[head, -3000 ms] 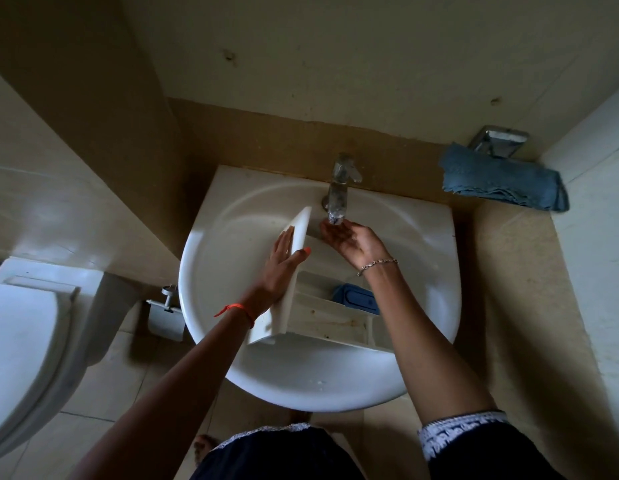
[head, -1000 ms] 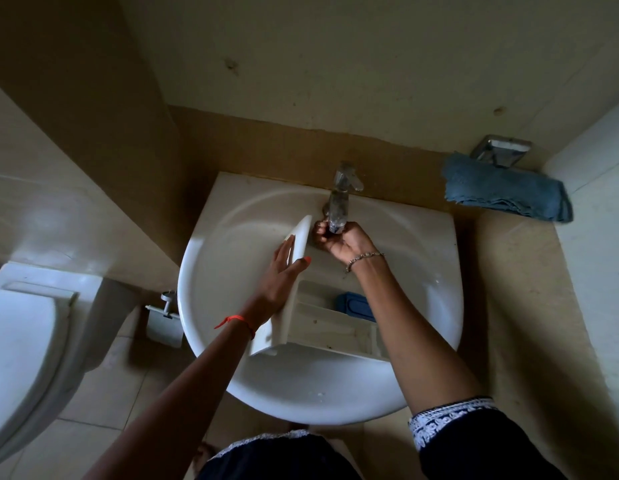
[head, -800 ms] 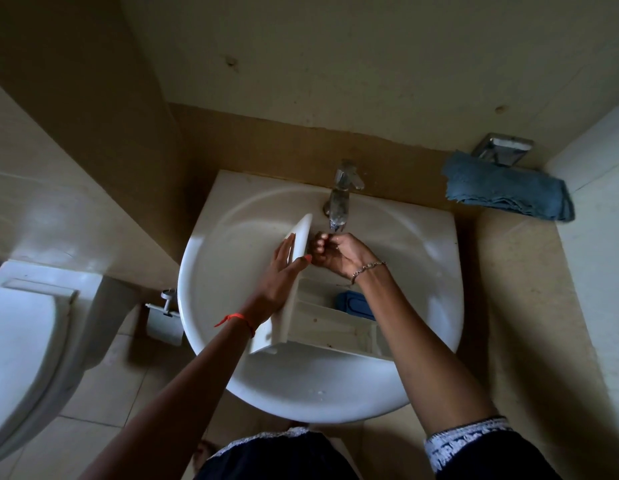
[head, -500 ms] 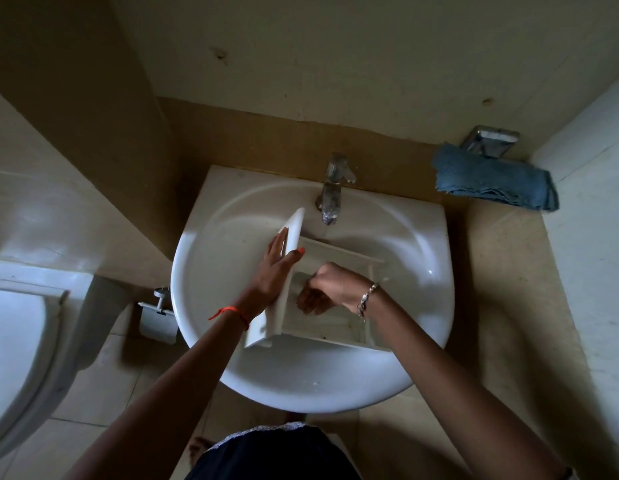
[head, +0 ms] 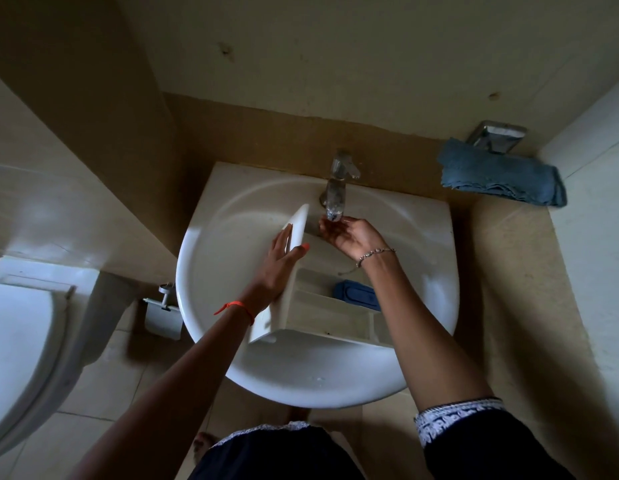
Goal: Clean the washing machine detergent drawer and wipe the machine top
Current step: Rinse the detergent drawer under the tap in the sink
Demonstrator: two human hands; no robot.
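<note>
The white detergent drawer (head: 322, 315) lies in the white wash basin (head: 232, 237), its front panel standing up at the left. A blue insert (head: 356, 294) sits in its far compartment. My left hand (head: 277, 265) grips the front panel, fingers on the outer face and thumb on the inner side. My right hand (head: 346, 233) is cupped palm-up just under the spout of the metal tap (head: 337, 192), fingers relaxed and holding nothing.
A folded blue towel (head: 498, 174) hangs on a metal holder (head: 497, 135) on the wall at the right. A white toilet (head: 20, 348) stands at the left, with a toilet-paper holder (head: 162, 315) between it and the basin. Tiled floor lies below.
My right hand has lifted out of the drawer's compartment, where it was half a second ago, and returned up under the tap spout. My left hand keeps its hold on the front panel.
</note>
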